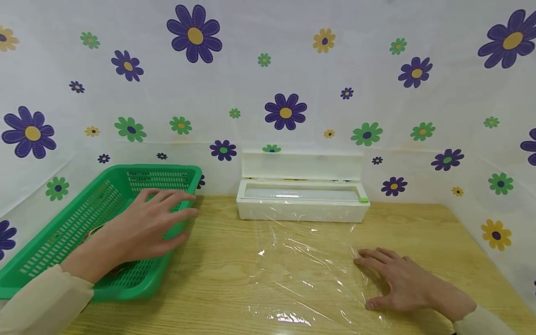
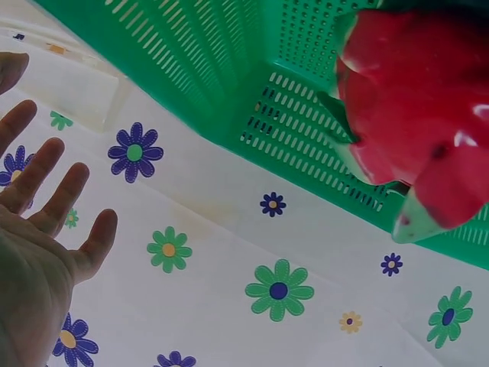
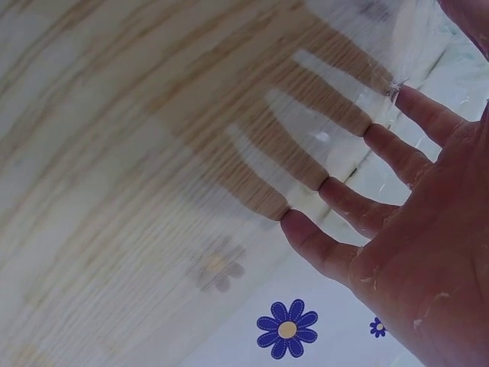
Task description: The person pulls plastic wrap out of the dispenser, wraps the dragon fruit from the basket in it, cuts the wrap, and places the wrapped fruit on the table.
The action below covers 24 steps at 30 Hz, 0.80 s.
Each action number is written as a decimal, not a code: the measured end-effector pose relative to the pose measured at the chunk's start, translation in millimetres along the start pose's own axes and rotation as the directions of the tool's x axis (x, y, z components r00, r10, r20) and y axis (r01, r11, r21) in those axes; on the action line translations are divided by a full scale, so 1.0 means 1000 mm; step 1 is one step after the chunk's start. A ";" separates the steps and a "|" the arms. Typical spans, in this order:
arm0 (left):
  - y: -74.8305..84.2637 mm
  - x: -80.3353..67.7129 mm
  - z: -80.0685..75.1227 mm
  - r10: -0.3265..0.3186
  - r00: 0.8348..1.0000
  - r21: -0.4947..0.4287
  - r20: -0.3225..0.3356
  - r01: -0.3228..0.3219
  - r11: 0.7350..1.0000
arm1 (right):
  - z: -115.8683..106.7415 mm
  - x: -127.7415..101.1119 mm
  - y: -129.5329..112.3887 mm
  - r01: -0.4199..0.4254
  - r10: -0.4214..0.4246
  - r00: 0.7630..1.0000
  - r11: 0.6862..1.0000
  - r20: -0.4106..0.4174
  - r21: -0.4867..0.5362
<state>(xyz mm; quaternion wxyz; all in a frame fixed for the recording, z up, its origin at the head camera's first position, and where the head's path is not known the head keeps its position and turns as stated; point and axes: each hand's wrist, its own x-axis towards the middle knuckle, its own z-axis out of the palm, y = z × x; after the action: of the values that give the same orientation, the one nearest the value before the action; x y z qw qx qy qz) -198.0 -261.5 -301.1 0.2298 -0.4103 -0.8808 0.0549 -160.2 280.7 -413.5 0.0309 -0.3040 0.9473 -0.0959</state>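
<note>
My left hand (image 1: 144, 225) reaches over the right side of a green basket (image 1: 197, 174), fingers spread and holding nothing. A red dragon fruit with green-tipped scales (image 2: 424, 107) fills much of the basket in the left wrist view; my arm mostly hides it in the head view. A sheet of clear cling film (image 1: 301, 274) runs from a white dispenser box (image 1: 301, 213) toward me across the table. At the film's right edge, my right hand (image 1: 402, 281) rests its fingertips on the tabletop, fingers loosely bent and spread.
The dispenser's lid (image 1: 301, 166) stands raised against the back, and a roll of film (image 1: 301, 194) lies inside the box. A small green piece (image 1: 363, 200) sits at its right end. White flower-printed sheeting (image 1: 234, 83) bounds the wooden table (image 1: 222, 260) at the back and sides.
</note>
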 end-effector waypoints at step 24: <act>-0.034 -0.025 -0.002 -0.175 0.983 0.038 0.060 0.173 0.984 | 0.000 -0.001 0.000 -0.007 0.007 1.000 1.000 0.012 0.000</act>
<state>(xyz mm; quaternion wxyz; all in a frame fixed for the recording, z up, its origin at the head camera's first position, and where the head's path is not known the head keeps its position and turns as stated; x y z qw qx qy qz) -207.2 -302.9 -299.0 0.2125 -0.3260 -0.9191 0.0619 -159.0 281.1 -413.9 0.0370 -0.3015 0.9481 -0.0938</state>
